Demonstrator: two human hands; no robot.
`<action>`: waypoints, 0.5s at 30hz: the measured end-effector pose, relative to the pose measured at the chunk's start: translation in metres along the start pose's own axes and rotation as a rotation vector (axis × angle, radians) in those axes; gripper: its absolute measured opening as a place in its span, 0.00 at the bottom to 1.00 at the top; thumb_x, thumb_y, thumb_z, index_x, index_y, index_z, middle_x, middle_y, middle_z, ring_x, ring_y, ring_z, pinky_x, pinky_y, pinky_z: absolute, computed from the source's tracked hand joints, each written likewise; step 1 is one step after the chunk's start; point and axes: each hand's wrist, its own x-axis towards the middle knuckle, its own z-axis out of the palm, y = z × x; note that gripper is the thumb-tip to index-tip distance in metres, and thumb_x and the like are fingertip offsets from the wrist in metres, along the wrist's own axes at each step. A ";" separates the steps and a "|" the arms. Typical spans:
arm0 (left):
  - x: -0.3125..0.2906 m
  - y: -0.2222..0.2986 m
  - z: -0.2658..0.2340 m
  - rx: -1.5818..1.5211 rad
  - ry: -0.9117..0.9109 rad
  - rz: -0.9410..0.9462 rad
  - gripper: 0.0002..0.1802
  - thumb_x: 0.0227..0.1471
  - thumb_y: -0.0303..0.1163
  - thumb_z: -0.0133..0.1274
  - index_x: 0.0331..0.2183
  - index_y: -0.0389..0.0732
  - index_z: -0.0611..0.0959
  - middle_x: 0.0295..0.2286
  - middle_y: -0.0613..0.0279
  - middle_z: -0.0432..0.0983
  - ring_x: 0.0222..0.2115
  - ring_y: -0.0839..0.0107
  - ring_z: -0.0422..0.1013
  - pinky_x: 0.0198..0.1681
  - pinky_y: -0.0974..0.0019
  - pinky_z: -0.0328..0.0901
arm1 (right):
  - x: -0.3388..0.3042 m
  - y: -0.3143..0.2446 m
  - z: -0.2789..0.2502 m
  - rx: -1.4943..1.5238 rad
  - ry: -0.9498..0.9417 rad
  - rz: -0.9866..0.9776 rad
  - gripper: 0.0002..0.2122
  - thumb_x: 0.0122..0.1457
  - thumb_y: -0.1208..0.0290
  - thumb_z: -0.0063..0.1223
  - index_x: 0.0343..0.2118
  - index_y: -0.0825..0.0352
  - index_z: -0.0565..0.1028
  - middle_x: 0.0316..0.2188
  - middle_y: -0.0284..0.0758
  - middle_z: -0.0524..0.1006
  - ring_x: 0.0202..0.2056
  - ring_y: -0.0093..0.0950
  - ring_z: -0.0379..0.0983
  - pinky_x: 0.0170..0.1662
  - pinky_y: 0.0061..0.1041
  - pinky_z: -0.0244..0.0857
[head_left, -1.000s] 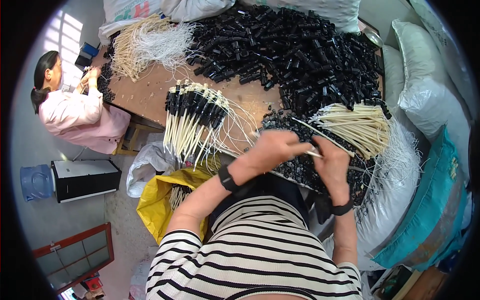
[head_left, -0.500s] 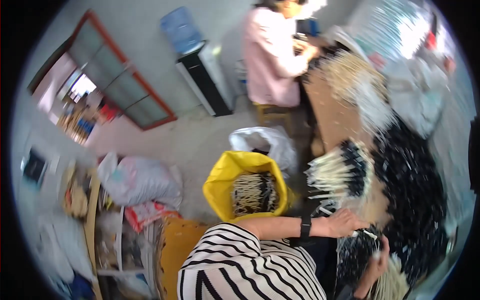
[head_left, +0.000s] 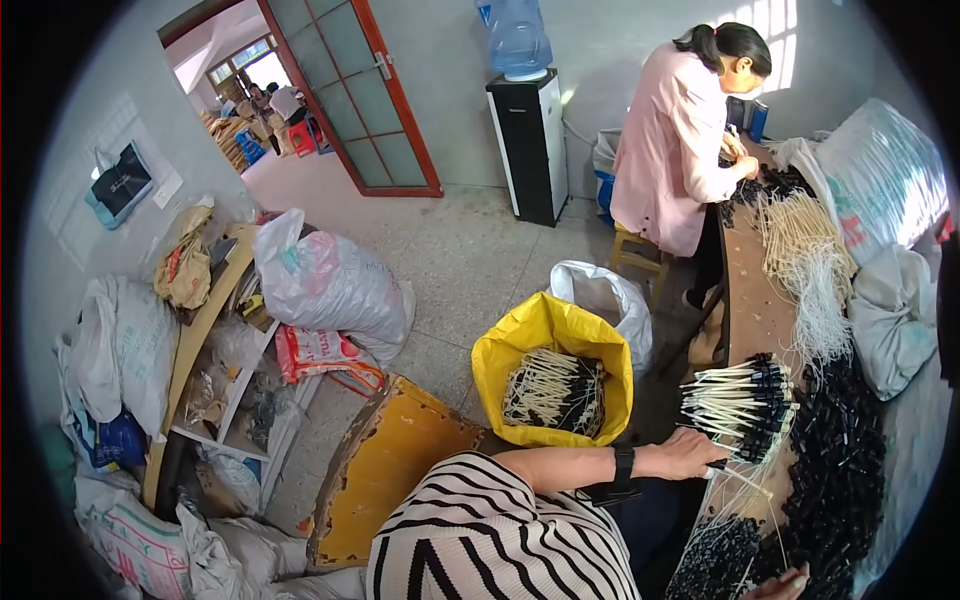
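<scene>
Keeping the thin cream stick (head_left: 742,483) steady looks like the main demand here: the left hand (head_left: 680,455) has its fingers closed around one end, by the near edge of the tabletop (head_left: 746,310), while the other end points inward. A fine white cord (head_left: 779,530) runs nearly straight from that tip toward the right hand (head_left: 782,584), which the view cuts off; I cannot tell whether its fingers pinch the cord. Gentle, even tension would suit, since slack cord could snag on the small black pieces (head_left: 718,552) nearby. Just beyond the left hand, along the same edge, lies a fanned bundle (head_left: 725,397) of straight, slender sticks with black sleeves (head_left: 768,395). Glossy black plastic parts (head_left: 835,475) heap deeper in. A creased yellow sack (head_left: 490,365) stands open on the speckled floor (head_left: 450,290).
</scene>
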 end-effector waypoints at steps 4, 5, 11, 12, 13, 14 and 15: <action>-0.001 0.002 0.010 0.027 0.011 -0.030 0.13 0.39 0.28 0.55 0.29 0.38 0.69 0.16 0.50 0.65 0.22 0.46 0.67 0.25 0.48 0.57 | 0.030 0.082 -0.039 -0.453 -0.101 -0.251 0.16 0.62 0.60 0.48 0.35 0.72 0.75 0.21 0.28 0.70 0.18 0.21 0.57 0.20 0.21 0.48; -0.002 0.002 0.009 0.024 0.009 -0.028 0.13 0.39 0.28 0.55 0.29 0.38 0.69 0.16 0.50 0.65 0.22 0.46 0.67 0.25 0.48 0.57 | 0.018 0.058 -0.032 -0.403 -0.115 -0.266 0.17 0.62 0.60 0.49 0.39 0.73 0.77 0.23 0.29 0.72 0.18 0.22 0.58 0.20 0.21 0.51; -0.005 0.015 0.004 -0.044 -0.032 -0.038 0.14 0.42 0.30 0.55 0.35 0.42 0.74 0.21 0.51 0.72 0.27 0.49 0.71 0.29 0.50 0.61 | 0.021 0.061 -0.039 -0.529 -0.217 -0.447 0.20 0.60 0.56 0.55 0.50 0.63 0.75 0.41 0.52 0.76 0.30 0.39 0.75 0.31 0.33 0.68; -0.001 0.012 0.017 -0.077 -0.074 -0.021 0.18 0.43 0.31 0.55 0.41 0.46 0.76 0.27 0.51 0.75 0.32 0.51 0.73 0.32 0.51 0.63 | -0.004 0.036 -0.017 -0.516 -0.294 -0.224 0.21 0.61 0.54 0.52 0.55 0.58 0.72 0.48 0.45 0.76 0.47 0.37 0.72 0.49 0.29 0.65; 0.001 0.025 0.013 -0.143 -0.091 0.066 0.21 0.43 0.33 0.55 0.44 0.46 0.76 0.31 0.51 0.77 0.36 0.51 0.73 0.35 0.51 0.64 | -0.015 0.048 -0.004 -0.262 -0.355 -0.381 0.21 0.62 0.60 0.53 0.52 0.69 0.73 0.45 0.48 0.77 0.43 0.39 0.75 0.45 0.31 0.68; 0.001 0.027 0.019 -0.156 -0.069 0.098 0.21 0.44 0.33 0.55 0.43 0.44 0.75 0.30 0.51 0.76 0.34 0.51 0.73 0.34 0.51 0.64 | -0.029 0.040 0.004 -0.300 -0.460 -0.372 0.19 0.63 0.63 0.52 0.51 0.73 0.73 0.45 0.48 0.77 0.42 0.38 0.75 0.45 0.32 0.69; 0.001 0.028 0.026 -0.168 -0.047 0.130 0.20 0.44 0.33 0.55 0.43 0.42 0.74 0.29 0.51 0.76 0.33 0.50 0.73 0.33 0.51 0.64 | -0.029 0.051 0.005 -0.307 -0.595 -0.431 0.19 0.63 0.64 0.51 0.50 0.74 0.73 0.45 0.48 0.77 0.43 0.38 0.75 0.46 0.33 0.69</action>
